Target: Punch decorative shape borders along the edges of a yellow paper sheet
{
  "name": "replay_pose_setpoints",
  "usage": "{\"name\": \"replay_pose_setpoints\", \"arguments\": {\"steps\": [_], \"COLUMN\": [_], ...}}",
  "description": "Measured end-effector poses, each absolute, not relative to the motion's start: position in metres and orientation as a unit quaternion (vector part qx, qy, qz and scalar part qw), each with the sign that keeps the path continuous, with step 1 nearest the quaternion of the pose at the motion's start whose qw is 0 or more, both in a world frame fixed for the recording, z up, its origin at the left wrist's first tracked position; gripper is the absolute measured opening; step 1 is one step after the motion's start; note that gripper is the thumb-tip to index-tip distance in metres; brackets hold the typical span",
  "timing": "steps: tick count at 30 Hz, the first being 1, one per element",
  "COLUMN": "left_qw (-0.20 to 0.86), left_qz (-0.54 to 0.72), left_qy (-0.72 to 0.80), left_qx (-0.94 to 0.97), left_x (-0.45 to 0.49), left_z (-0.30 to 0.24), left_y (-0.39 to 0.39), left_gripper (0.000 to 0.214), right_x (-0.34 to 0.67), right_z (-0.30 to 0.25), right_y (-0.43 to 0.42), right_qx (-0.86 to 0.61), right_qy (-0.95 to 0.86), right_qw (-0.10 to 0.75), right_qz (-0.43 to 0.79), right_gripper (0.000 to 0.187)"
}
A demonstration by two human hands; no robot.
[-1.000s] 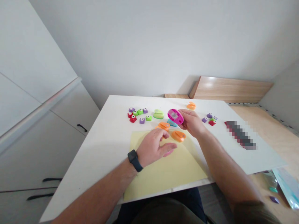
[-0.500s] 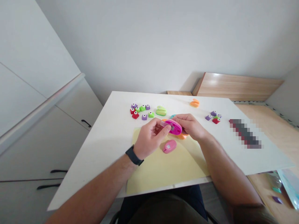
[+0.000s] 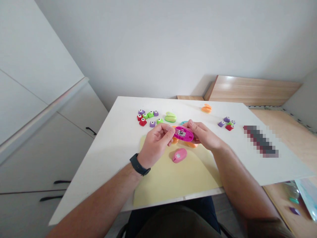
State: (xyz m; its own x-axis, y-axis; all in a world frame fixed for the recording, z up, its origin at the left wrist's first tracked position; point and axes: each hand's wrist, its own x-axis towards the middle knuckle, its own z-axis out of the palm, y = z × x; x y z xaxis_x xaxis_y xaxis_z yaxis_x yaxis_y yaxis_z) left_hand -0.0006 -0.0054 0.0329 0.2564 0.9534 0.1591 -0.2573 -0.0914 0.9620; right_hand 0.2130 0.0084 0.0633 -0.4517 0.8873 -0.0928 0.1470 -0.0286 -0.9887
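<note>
A magenta paper punch (image 3: 183, 134) is held above the table with its underside facing me, showing the metal part in its middle. My right hand (image 3: 203, 135) grips its right end, thumb on the upper edge. At its left end my left hand (image 3: 158, 140) pinches, thumb against fingers; a clear cover there is mostly hidden by the fingertips. A pink paper punch (image 3: 179, 155) with a star shape lies on the yellow sheet (image 3: 175, 181) below. Partly hidden behind my hands are orange punches (image 3: 192, 144) and a blue one (image 3: 184, 123).
Several small purple, red and green punches (image 3: 151, 114) sit at the back left, beside a larger green punch (image 3: 170, 117). An orange punch (image 3: 206, 108) stands farther back. More small punches (image 3: 229, 127) and a blurred-out dark object (image 3: 261, 142) lie on the right of the white table (image 3: 104, 158).
My left thumb has slid left off the punch's underside to its left end, uncovering the metal part. The punch has turned slightly, and the clear cover shows less.
</note>
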Motion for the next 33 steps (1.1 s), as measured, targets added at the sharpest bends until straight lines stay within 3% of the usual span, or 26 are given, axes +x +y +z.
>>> {"name": "replay_pose_setpoints", "arguments": {"steps": [9,19,28,33], "left_qw": [0.612,0.656,0.599,0.619], "left_qz": [0.501,0.467,0.416,0.401], "left_qy": [0.322,0.296,0.320,0.291], "left_qx": [0.520,0.514,0.605,0.610], "left_x": [0.0008,0.0003,-0.0008,-0.0040], "left_z": [0.0361,0.0339,0.0374,0.0391], "left_y": [-0.0071,-0.0060,-0.0089,-0.0073], "left_gripper": [0.025,0.030,0.035,0.034], "right_x": [0.2156,0.2186,0.2195,0.2188], "right_z": [0.0698,0.0666,0.0632,0.0656], "right_y": [0.0048,0.0044,0.0051,0.0040], "right_qx": [-0.404,-0.414,-0.397,-0.385], "right_qy": [-0.671,-0.659,-0.682,-0.681], "right_qw": [0.288,0.288,0.274,0.261], "right_qz": [0.551,0.558,0.550,0.565], "right_gripper": [0.038,0.039,0.038,0.038]}}
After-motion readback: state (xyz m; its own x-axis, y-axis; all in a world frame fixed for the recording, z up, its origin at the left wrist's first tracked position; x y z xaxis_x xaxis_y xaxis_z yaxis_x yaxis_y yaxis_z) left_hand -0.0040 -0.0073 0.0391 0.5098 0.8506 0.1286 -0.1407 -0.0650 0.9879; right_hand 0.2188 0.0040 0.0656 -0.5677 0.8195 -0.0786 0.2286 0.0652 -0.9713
